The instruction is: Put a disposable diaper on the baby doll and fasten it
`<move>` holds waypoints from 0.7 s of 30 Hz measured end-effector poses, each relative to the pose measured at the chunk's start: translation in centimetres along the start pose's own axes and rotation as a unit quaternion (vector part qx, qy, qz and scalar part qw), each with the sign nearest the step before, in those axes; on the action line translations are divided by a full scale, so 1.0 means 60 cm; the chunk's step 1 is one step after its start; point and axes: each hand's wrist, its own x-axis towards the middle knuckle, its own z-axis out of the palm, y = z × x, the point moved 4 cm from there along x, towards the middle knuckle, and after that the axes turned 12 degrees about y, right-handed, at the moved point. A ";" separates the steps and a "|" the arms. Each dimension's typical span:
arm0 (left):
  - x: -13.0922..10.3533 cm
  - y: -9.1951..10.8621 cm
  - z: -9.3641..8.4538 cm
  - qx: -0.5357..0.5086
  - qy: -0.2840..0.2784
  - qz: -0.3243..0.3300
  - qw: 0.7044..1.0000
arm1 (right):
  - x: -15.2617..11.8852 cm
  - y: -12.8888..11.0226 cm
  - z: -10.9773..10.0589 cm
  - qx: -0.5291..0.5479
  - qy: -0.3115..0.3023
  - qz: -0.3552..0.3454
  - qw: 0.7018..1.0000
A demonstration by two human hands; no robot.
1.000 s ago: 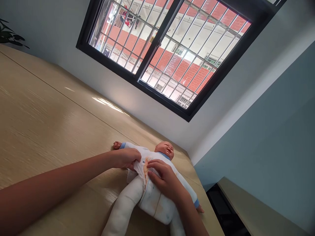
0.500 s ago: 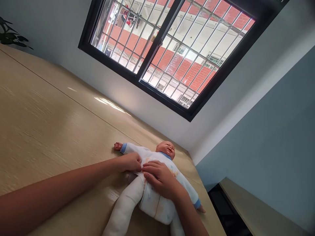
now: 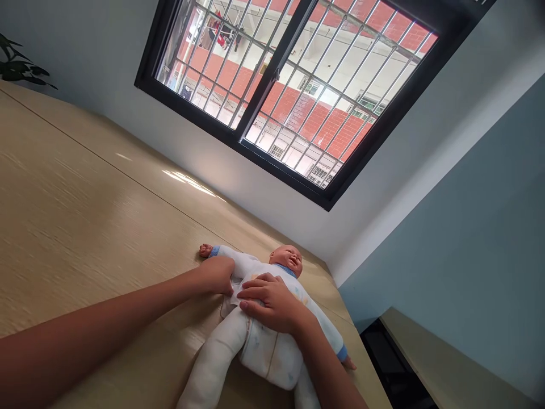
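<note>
A baby doll (image 3: 233, 332) lies on its back on the wooden table, in a white top with blue cuffs and collar. Around its hips is a white diaper (image 3: 286, 359) with faint prints. My left hand (image 3: 220, 275) is closed at the doll's waist on the left, gripping the diaper's side edge, where a whitish, thin strip shows; its fingertips are partly hidden. Flat across the doll's belly, over the diaper's front, rests my right hand (image 3: 272, 304), its fingers stretched out toward the left hand.
The wooden table (image 3: 85, 187) runs along a wall below a barred window (image 3: 272, 85). Leaves of a plant (image 3: 19, 65) show at the far left. Beyond the table's right edge stands a lower, dark-fronted piece of furniture (image 3: 395, 363).
My left hand has moved a little left and up, away from the right hand, exposing the whitish strip at the doll's waist. My right hand has slid slightly left.
</note>
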 end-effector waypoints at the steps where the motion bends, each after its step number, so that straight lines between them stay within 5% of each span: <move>1: -0.001 0.002 0.007 -0.003 -0.008 0.002 1.000 | 0.001 -0.001 0.000 -0.001 -0.003 -0.001 1.000; 11: 0.003 0.006 0.035 -0.090 -0.053 0.016 0.994 | 0.018 -0.013 0.005 -0.019 -0.034 -0.014 0.999; 21: 0.013 -0.020 0.009 -0.118 -0.073 -0.088 0.986 | 0.020 -0.008 0.009 -0.071 -0.031 0.013 0.997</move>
